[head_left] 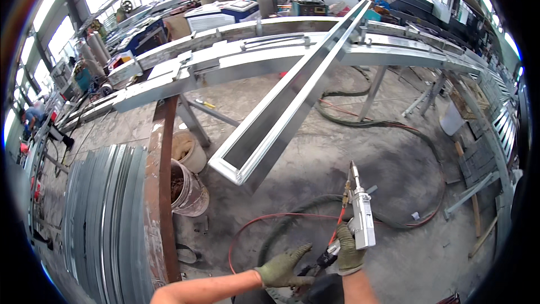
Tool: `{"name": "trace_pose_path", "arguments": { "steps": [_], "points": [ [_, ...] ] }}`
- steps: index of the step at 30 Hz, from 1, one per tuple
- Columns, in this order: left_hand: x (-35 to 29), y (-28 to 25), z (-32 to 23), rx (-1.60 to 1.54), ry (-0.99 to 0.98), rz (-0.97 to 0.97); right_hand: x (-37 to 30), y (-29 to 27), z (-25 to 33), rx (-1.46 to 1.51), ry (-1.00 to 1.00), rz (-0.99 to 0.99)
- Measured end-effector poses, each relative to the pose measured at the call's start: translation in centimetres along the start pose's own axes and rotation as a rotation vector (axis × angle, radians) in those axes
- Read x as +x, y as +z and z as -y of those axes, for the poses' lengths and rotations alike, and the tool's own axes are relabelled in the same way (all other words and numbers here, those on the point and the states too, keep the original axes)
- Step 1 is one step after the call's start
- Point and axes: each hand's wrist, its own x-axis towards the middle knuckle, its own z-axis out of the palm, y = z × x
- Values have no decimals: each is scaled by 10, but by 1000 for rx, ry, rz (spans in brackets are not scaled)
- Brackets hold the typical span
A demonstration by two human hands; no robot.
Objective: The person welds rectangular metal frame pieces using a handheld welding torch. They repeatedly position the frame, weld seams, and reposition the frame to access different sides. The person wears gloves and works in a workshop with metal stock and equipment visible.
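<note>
My right hand (pixel 350 250), in an olive-green glove, is wrapped round a silver-white boxy welding gun (pixel 363 219). Its slim brass-coloured nozzle (pixel 352 175) points up and away from me, and a red hose (pixel 340 219) runs along its left side. Left of it, my gloved left hand (pixel 282 267) has its fingers apart, close to a black cable fitting (pixel 325 259); no held thing shows in it. Ahead of both hands is the capped near end of a long metal channel frame (pixel 239 173), which slopes away to the far right across a steel rail. Nothing touches the nozzle.
A long galvanized rail (pixel 242 67) on legs crosses ahead. Dark hose (pixel 433 152) loops over the floor. Left are a rusty beam (pixel 159 202), stacked metal strips (pixel 104 214) and two buckets (pixel 194 197). Another person (pixel 39 118) bends at far left.
</note>
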Motion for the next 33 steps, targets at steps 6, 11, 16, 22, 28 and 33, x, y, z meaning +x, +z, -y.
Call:
{"name": "trace_pose_path", "arguments": {
  "steps": [6, 11, 16, 22, 28, 33],
  "points": [
    [34, -3, -125, -487, -391, 162, -8, -4, 116, 68, 63, -171],
    [21, -52, -208, -140, -457, 190, -31, -29, 197, 219, 215, -184],
    [14, -96, -304, -88, -428, 286, -50, -54, 283, 391, 297, -298],
    [42, -110, -388, -213, 24, -53, -15, -131, 391, 226, -77, -446],
    [31, -167, -391, -96, -160, -57, 7, -317, 471, -343, -376, -884],
    [2, -194, -353, 31, -346, -128, -12, -381, 623, -1159, -469, -521]
  ]
}}
